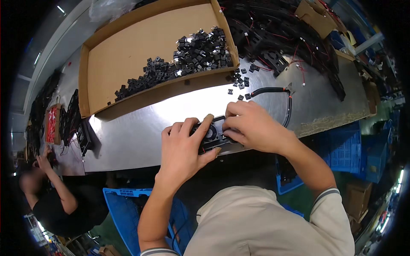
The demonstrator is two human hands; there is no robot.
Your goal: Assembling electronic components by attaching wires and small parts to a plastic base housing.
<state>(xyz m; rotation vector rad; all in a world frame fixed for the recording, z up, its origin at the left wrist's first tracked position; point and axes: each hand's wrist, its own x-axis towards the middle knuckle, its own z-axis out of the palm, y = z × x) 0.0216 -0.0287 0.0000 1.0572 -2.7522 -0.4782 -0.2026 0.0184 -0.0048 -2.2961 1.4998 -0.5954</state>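
From afar I see the left hand (181, 143) clamped on the black fan housing (210, 133), near the metal table (124, 145) edge; whether the right hand (253, 127) grips its end I cannot tell; uneven pressing might tip it off.

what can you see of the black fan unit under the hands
The black fan unit looks like plastic, a frame with a round fan set in it. It sits by the near edge of the shiny metal table. The left hand grips across it, fingers at the far side, thumb at the near; the right hand's fingertips are at its right part. The hands hide much of it.
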